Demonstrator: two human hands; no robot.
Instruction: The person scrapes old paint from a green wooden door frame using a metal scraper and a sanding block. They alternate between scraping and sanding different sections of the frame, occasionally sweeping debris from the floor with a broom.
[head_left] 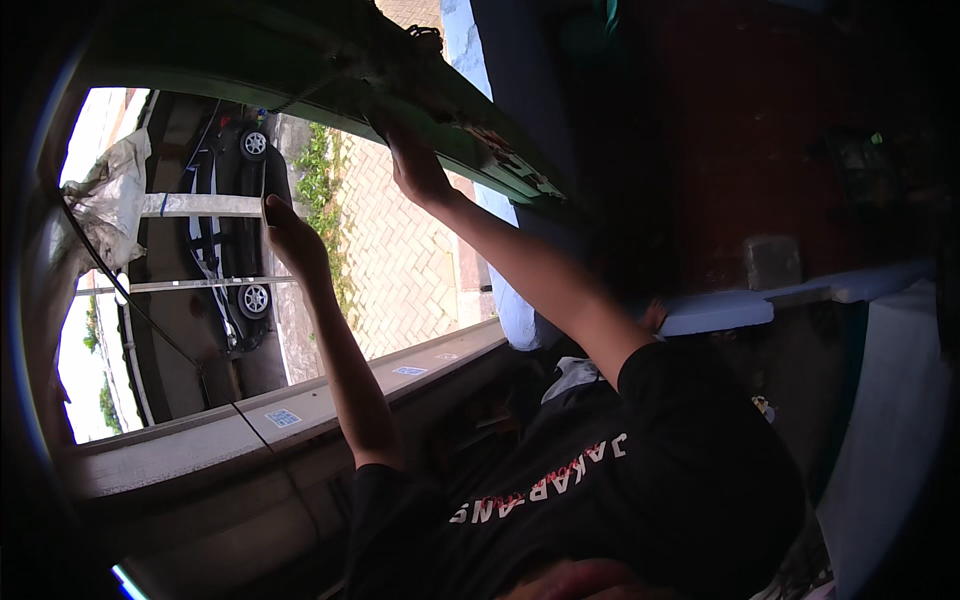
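My right hand presses up against the green frame overhead, fingers spread flat on its underside, clamped on nothing. My left hand is raised well apart from it, fingers curled; I cannot tell whether it grips anything. On the grey sill below lie small blue-and-white square stickers. Beyond the opening sit a dark car and brick paving.

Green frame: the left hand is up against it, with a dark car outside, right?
No. The head view shows the right hand up against the green frame; the left hand is lower, apart from it. The dark car is outside.
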